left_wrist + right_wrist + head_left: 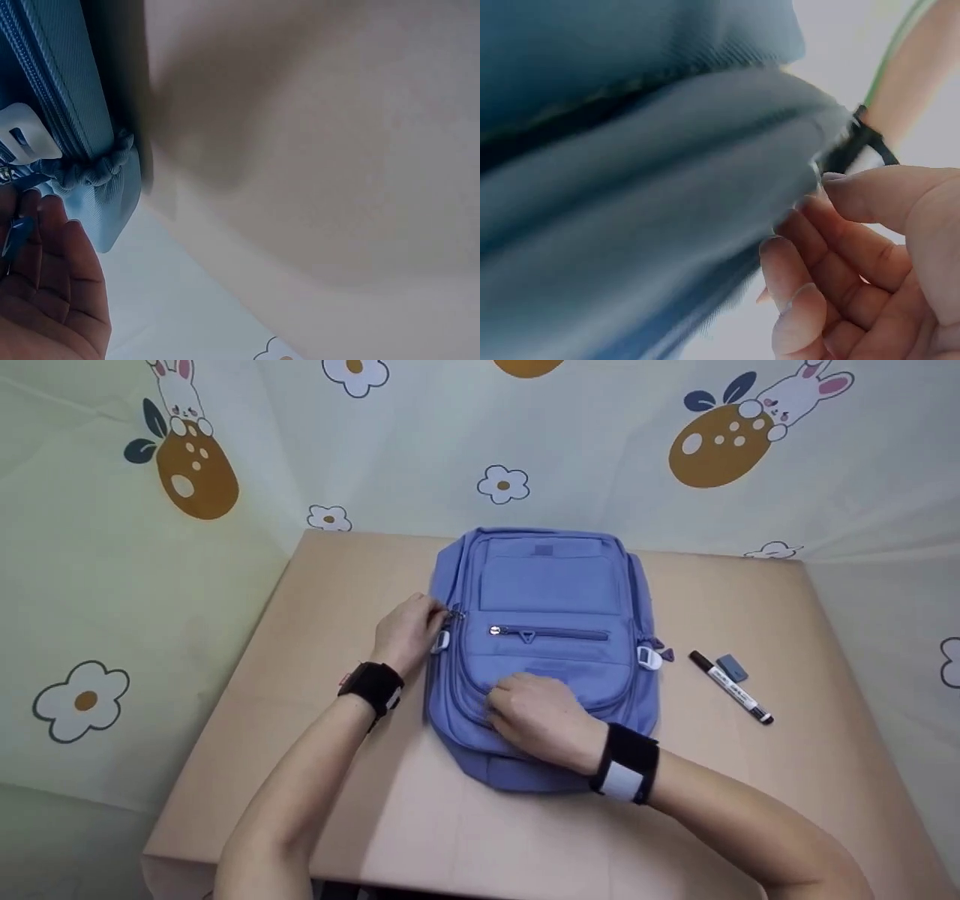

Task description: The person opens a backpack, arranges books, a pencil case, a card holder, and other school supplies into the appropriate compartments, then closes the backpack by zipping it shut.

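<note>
A blue backpack [555,585] lies on its back on the table, its front pockets facing up. At its left side, near a white buckle [441,642], my left hand [409,631] pinches a zipper pull. In the left wrist view, that blue zipper pull [18,234] shows between curled fingers, beside a gathered blue strap [94,169]. Across the lower front pocket bends my right hand [544,720], its fingers curled. The right wrist view has the thumb and fingertips pinching the edge of the backpack's cloth [705,172], which is blurred there.
Right of the backpack, a black-and-white marker [731,688] lies against a small blue-grey eraser-like block [732,667]. A second white buckle [649,658] and dangling zipper pulls are on the backpack's right side. Patterned cloth [405,450] hangs behind the tan table [330,577].
</note>
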Motion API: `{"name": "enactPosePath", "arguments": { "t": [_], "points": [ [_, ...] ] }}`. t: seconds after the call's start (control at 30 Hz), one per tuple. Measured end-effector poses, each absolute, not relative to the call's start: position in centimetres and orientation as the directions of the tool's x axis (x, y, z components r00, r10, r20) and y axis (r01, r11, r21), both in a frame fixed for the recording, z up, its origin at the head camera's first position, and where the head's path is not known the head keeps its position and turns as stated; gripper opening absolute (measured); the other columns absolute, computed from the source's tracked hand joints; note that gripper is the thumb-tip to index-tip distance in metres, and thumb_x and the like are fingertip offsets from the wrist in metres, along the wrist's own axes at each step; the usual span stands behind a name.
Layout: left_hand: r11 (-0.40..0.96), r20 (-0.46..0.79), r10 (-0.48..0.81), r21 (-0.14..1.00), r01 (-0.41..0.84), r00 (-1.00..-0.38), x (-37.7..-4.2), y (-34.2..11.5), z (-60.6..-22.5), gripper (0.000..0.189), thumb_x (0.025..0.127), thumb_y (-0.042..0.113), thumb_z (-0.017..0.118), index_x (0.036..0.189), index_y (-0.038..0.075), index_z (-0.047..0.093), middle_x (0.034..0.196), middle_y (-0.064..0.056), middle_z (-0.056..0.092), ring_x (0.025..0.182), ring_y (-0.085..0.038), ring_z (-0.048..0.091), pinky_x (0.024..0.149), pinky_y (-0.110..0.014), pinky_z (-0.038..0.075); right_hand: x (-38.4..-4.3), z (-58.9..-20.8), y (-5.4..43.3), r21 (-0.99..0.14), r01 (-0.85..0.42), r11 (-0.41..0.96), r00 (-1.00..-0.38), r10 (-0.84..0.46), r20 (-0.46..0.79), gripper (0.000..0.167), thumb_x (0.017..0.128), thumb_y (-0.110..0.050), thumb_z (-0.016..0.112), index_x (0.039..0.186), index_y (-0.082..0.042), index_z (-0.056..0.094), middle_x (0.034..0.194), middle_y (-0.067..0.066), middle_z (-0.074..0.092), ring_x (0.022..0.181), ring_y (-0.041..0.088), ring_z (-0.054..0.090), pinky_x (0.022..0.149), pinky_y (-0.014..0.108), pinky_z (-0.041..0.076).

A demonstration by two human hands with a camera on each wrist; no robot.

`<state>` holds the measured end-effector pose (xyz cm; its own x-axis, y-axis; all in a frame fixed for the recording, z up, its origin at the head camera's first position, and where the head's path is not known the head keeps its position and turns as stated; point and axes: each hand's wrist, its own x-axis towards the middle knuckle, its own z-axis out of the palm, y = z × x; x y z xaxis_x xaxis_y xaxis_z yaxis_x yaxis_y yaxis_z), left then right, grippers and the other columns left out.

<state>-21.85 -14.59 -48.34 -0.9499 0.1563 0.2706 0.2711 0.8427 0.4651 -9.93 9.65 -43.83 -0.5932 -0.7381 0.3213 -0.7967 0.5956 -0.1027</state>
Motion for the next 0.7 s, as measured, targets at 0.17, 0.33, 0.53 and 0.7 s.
{"name": "enactPosePath", "arguments": {
  "t": [0.17,0.33,0.53,0.7],
  "points": [
    [0.836,0.291,0.157,0.469,0.284,-0.944,-21.5,-14.6,-48.7,0.015,0.101,0.02,0.065,0.108,0.01,0.073,0.102,-0.006,0.07,0.091,-0.023,0.067,0.077,-0.042,0.055,-10.3,-43.9,13.2,-0.143,-0.768,0.625,-0.63,-0.694,0.347,0.01,0.088,-0.019,0.078,0.094,-0.013,0.071,0.089,0.0,0.065,0.082,0.022,0.06,0.072,0.039,0.051],
    [0.832,0.332,0.162,0.46,0.31,-0.929,-21.5,-14.6,-48.8,0.014,0.1,0.018,0.065,0.108,0.009,0.073,0.104,-0.006,0.07,0.093,-0.024,0.068,0.079,-0.042,0.055,-10.6,-45.1,14.7,-0.123,-0.749,0.651,-0.647,-0.678,0.35,0.02,0.085,-0.022,0.082,0.097,-0.011,0.07,0.093,0.003,0.064,0.086,0.026,0.061,0.074,0.043,0.053],
    [0.825,0.343,0.165,0.466,0.32,-0.925,-21.3,-14.4,-48.5,0.028,0.096,0.015,0.063,0.123,0.008,0.07,0.119,-0.011,0.067,0.104,-0.03,0.065,0.082,-0.046,0.055,-10.8,-46.0,14.3,-0.056,-0.748,0.662,-0.629,-0.679,0.378,0.012,0.087,-0.014,0.077,0.088,-0.012,0.066,0.085,0.002,0.063,0.077,0.025,0.06,0.066,0.041,0.052],
    [0.81,0.371,0.232,0.438,0.389,-0.899,-21.1,-14.0,-47.9,0.036,0.094,0.017,0.063,0.127,0.008,0.071,0.124,-0.012,0.066,0.11,-0.034,0.061,0.09,-0.047,0.051,-10.8,-46.2,14.2,-0.075,-0.747,0.66,-0.633,-0.673,0.383,0.01,0.086,-0.011,0.075,0.086,-0.011,0.065,0.083,0.001,0.062,0.074,0.023,0.058,0.064,0.039,0.051]
  ]
}}
